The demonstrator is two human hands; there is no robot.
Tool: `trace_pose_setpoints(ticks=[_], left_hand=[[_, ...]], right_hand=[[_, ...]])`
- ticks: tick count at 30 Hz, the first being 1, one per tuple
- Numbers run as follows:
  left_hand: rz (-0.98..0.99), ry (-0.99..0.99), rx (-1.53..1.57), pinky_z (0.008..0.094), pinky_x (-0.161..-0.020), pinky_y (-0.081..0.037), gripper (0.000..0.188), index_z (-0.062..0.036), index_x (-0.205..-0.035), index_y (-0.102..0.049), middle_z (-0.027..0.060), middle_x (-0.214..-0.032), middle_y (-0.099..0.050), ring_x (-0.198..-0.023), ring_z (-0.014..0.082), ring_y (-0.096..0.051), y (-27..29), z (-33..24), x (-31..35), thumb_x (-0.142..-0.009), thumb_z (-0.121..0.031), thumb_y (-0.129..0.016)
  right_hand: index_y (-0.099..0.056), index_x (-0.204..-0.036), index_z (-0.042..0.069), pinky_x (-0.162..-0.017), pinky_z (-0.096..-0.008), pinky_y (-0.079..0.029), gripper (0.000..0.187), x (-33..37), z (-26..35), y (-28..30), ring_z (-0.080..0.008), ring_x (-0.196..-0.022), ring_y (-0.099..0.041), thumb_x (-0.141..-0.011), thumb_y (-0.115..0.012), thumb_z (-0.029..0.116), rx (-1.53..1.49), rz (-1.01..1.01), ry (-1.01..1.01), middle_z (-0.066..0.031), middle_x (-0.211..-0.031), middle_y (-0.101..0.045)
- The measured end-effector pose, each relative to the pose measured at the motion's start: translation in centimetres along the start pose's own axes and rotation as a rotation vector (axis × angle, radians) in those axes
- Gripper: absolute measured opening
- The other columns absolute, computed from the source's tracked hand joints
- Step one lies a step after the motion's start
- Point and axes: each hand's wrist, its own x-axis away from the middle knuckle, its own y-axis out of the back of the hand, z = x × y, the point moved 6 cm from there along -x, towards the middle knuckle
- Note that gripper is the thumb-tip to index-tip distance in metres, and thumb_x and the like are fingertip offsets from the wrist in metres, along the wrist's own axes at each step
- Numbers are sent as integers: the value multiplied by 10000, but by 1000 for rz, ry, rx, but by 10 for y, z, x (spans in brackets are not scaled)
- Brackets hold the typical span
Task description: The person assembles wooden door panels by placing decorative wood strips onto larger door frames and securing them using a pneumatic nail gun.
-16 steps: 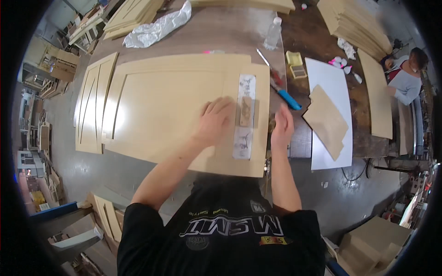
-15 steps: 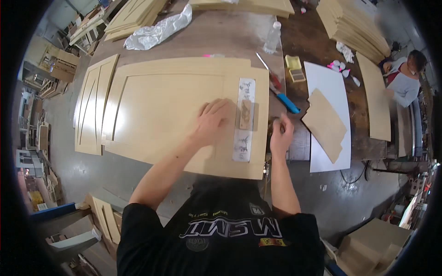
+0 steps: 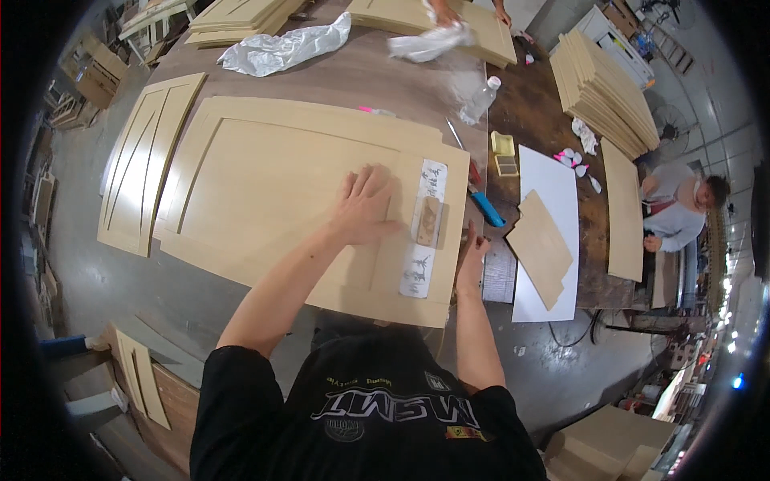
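A cream cabinet door panel (image 3: 273, 184) with a recessed middle lies on the workbench before me. My left hand (image 3: 365, 208) rests on it palm down, fingers stretched and spread, holding nothing. Near the panel's right end is a white paper strip (image 3: 415, 276) with handwriting, and a small wooden block (image 3: 429, 220) sits on the strip. Just past the panel's right edge, my right hand (image 3: 473, 255) has its fingers bent and drawn together; whatever is in them is hidden. Close beyond that hand lies a blue-handled tool (image 3: 487, 209), beside a red-handled one (image 3: 474, 171).
A narrower panel (image 3: 148, 172) lies to the left. Plastic film (image 3: 281, 52), a clear bottle (image 3: 480, 100) and a yellow box (image 3: 503, 144) are farther back. Rightward lie a white sheet (image 3: 563, 208) with a brown board (image 3: 539, 252), and stacked panels (image 3: 601, 92). Another person (image 3: 678, 200) stands far right.
My left hand has flattened and spread on the panel. My right hand has come slightly nearer along the edge. At the back, another person's hand now moves a white cloth over a panel.
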Motion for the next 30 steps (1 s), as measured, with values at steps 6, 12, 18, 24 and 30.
trace_pose_setpoints(ticks=[6, 12, 18, 24, 30], left_hand=[[5, 39, 43, 599, -1269, -105, 942, -138, -1604, -368, 271, -1700, -174, -1584, 458, -120, 5, 8, 10, -838, -549, -730], [-70, -17, 28, 613, -1265, -100, 982, -136, -1612, -350, 289, -1685, -196, -1580, 457, -134, 1, 7, 5, -838, -619, -713], [-19, 31, 16, 596, -1273, -84, 1025, -127, -1631, -318, 294, -1693, -177, -1593, 445, -98, 4, 4, 5, -834, -643, -702], [-44, 34, 9, 601, -1271, -94, 1015, -156, -1633, -322, 284, -1693, -190, -1590, 440, -122, 1, 5, 8, -807, -586, -726], [-26, 38, 42, 598, -1274, -88, 1017, -159, -1628, -335, 270, -1699, -187, -1593, 443, -109, 4, 5, 8, -792, -569, -746]], right_hand=[[-296, -1630, 144, -896, -372, -554, 757, -20, 6, 87, -277, -952, -663, -976, -675, 192, -675, 289, -106, -137, -1234, -639], [-302, -1642, 166, -589, -315, -556, 738, -43, 125, 159, -149, -665, -622, -999, -640, 297, -1026, 572, 24, -115, -1136, -684], [-511, -1501, 149, -465, -245, -463, 586, -81, 226, 99, -74, -569, -549, -956, -704, 245, -456, 794, 62, -59, -990, -720], [-784, -993, 77, -526, -288, -454, 400, -97, 250, 76, -119, -556, -548, -814, -775, 435, -261, 806, 46, -13, -854, -749], [-740, -1011, 6, -476, -276, -482, 312, -100, 263, 71, -84, -508, -520, -917, -712, 302, -133, 853, -16, -34, -840, -739]])
